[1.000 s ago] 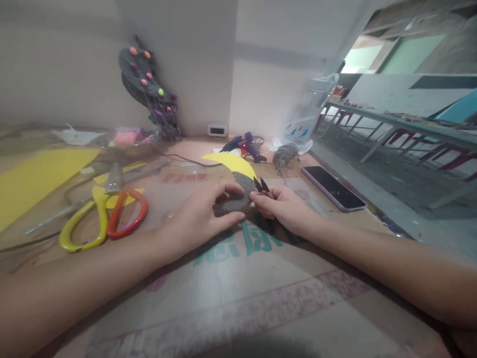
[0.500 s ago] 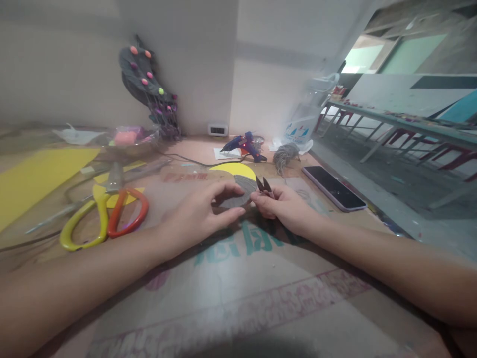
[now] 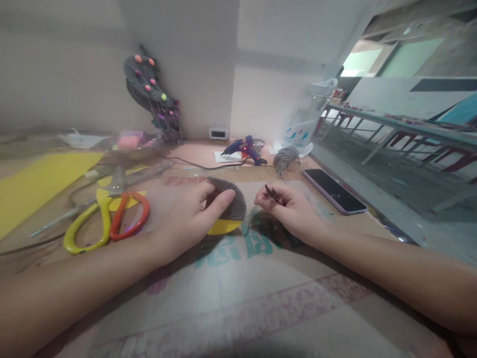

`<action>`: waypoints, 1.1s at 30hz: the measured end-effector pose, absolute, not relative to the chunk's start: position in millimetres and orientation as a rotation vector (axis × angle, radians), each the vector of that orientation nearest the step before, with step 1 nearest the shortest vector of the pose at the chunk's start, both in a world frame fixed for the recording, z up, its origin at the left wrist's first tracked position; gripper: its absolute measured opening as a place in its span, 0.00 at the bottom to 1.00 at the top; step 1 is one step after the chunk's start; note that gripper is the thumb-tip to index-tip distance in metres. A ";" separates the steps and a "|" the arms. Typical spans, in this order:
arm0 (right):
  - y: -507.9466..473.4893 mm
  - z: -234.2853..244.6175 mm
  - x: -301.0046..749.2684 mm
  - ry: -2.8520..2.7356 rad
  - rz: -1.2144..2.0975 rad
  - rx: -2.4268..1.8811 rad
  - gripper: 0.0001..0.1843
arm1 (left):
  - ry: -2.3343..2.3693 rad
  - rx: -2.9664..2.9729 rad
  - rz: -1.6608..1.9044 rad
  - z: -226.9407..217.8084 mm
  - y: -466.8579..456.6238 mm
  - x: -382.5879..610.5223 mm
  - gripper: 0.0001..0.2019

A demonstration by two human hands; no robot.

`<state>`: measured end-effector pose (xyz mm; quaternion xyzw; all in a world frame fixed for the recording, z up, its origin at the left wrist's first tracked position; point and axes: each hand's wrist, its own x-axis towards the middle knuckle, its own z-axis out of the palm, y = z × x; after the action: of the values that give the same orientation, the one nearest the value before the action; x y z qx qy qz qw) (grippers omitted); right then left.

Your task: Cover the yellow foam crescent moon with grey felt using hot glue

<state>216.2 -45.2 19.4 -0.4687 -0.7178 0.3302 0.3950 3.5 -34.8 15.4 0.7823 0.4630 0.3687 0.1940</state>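
Note:
My left hand (image 3: pixel 194 214) grips a round piece (image 3: pixel 231 209) that is grey on top and yellow at its near edge, thumb and forefinger pressed on it. It rests on the cardboard-covered table (image 3: pixel 261 293). My right hand (image 3: pixel 288 209) is closed around small dark snips (image 3: pixel 273 195), whose tips point left toward the round piece, a short gap away.
Yellow and orange scissors (image 3: pixel 106 221) lie to the left over yellow paper scraps. A large yellow sheet (image 3: pixel 33 181) is at far left. A blue glue gun (image 3: pixel 244 147), a grey twine ball (image 3: pixel 283 158) and a phone (image 3: pixel 333 190) lie behind and right. The table edge runs along the right.
The round piece has been turned so its yellow part now lies near me instead of at the back. The snips have drawn back slightly to the right and their blades look closed.

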 end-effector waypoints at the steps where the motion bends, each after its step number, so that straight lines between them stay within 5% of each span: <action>1: -44.5 18.8 216.0 -1.826 0.858 -1.185 0.11 | 1.282 2.149 0.969 13.9 -33.0 4.8 0.21; 12: -41.0 9.8 213.5 -1.825 1.169 -1.201 0.11 | 0.926 1.769 0.586 3.7 -27.1 9.6 0.16; 33: -47.9 15.6 211.4 -1.836 1.327 -1.167 0.10 | 0.868 2.030 0.577 2.1 -28.0 7.1 0.14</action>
<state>211.4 -47.9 15.6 -0.4380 -0.6891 0.4980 0.2921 7.1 -28.0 2.1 0.8088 0.3458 0.2297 0.4166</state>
